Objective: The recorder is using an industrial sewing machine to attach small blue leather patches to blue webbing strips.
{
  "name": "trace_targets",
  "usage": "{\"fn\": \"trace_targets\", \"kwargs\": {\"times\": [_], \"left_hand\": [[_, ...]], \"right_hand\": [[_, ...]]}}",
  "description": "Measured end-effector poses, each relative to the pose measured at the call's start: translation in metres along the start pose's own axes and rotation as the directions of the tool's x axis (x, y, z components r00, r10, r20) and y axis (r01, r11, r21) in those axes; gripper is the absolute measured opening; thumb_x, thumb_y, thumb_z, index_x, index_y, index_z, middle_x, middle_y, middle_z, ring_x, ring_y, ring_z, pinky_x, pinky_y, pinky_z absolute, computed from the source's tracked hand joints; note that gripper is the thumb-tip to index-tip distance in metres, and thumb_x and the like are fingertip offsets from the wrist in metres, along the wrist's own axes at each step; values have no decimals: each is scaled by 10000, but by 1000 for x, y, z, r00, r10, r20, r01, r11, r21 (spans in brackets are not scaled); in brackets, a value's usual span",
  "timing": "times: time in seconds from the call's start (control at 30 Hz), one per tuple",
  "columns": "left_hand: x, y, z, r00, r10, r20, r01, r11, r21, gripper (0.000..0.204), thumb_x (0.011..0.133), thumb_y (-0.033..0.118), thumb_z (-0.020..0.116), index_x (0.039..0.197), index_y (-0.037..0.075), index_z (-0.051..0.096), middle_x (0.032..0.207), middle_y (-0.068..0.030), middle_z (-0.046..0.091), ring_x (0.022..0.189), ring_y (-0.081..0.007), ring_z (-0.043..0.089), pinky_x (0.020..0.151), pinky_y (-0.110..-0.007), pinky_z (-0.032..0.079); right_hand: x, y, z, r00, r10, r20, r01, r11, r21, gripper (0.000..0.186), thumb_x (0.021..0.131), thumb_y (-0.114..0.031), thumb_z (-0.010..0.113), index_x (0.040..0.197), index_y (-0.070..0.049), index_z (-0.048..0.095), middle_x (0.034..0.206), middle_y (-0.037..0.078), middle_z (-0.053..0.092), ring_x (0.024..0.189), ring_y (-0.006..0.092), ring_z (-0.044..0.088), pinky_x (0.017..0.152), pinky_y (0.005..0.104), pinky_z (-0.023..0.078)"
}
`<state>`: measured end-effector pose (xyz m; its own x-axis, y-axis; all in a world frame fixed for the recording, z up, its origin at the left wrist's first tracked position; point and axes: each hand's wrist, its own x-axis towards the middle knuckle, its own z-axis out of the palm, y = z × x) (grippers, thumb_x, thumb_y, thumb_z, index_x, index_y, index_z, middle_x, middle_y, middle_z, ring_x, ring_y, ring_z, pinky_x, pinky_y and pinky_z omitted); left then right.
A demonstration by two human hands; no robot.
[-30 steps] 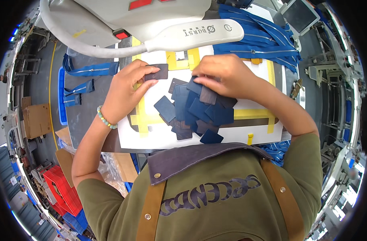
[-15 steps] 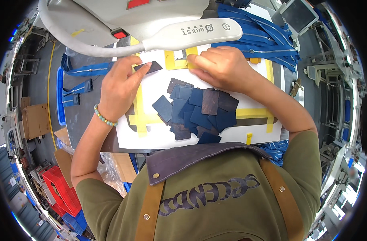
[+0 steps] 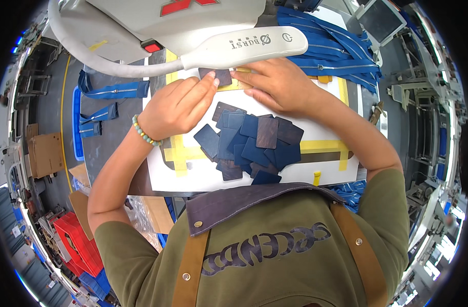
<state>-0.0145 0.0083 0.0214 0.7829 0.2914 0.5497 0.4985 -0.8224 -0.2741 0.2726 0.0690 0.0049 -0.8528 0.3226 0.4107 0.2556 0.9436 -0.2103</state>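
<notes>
My left hand [image 3: 185, 105] pinches a small dark rounded-corner card [image 3: 217, 78] on the yellow-taped frame [image 3: 234, 86] beneath the white machine's handle. My right hand [image 3: 275, 84] rests just to the right of it, index fingertip by the card's edge and thumb apart, with no object visibly held. Nearer my body, an overlapping pile of navy and dark brown cards [image 3: 244, 143] lies on a white board [image 3: 172, 179] marked with yellow tape.
The white machine [image 3: 111, 30] and long handle [image 3: 259, 47] overhang my hands. Blue zipper strips [image 3: 331, 41] lie right, shorter ones [image 3: 111, 89] left beside a blue tray [image 3: 78, 143]. A screen [image 3: 380, 20] stands back right; red crates [image 3: 80, 238] and cardboard boxes [image 3: 49, 153] are low left.
My left hand has carried the card rightward onto the yellow frame. My right hand has moved up from the pile to beside that frame, leaving the pile behind.
</notes>
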Motion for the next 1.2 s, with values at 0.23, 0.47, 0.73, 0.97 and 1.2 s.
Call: {"fn": "trace_targets", "kwargs": {"times": [0.23, 0.47, 0.73, 0.97, 1.2], "left_hand": [[0, -10, 25, 991, -41, 123, 43, 999, -8, 277, 795, 27, 749, 1062, -47, 739, 1126, -120, 749, 869, -194, 701, 749, -290, 599], [2, -8, 24, 984, -86, 153, 97, 993, -67, 259, 805, 43, 747, 1060, -3, 751, 1143, -84, 752, 942, -184, 720, 814, -303, 608], [6, -4, 20, 961, -185, 206, 209, 972, -106, 212, 832, 28, 745, 1041, -12, 746, 1173, -99, 766, 1051, -229, 745, 891, -338, 617], [8, -3, 21, 948, -208, 239, 238, 965, -105, 143, 840, 19, 737, 977, -16, 714, 1179, -105, 771, 1088, -244, 740, 949, -352, 607], [7, -4, 21, 931, -201, 305, 243, 964, -105, 148, 856, 49, 700, 999, 10, 694, 1188, -85, 757, 1123, -237, 727, 977, -350, 591]], "right_hand": [[-1, -3, 0, 995, 97, -39, -95, 994, 50, 261, 941, -176, 706, 1162, -41, 734, 1291, 120, 654, 1232, 305, 610, 1033, 464, 501], [-5, -1, -5, 982, 147, -117, -132, 984, 120, 263, 890, -117, 747, 1145, -53, 751, 1187, 106, 700, 1108, 300, 676, 939, 438, 561], [-4, 0, 0, 990, 91, -108, -87, 995, 41, 272, 895, -137, 744, 1155, -59, 765, 1243, 107, 703, 1166, 294, 668, 978, 437, 549], [-3, 1, -3, 997, 48, -65, -49, 999, -13, 324, 907, -147, 743, 1211, -40, 769, 1293, 106, 731, 1242, 259, 661, 997, 426, 546], [1, 0, -1, 998, 12, -64, -15, 999, -45, 340, 886, -144, 752, 1204, -27, 767, 1258, 100, 749, 1207, 248, 678, 990, 407, 550]]}}
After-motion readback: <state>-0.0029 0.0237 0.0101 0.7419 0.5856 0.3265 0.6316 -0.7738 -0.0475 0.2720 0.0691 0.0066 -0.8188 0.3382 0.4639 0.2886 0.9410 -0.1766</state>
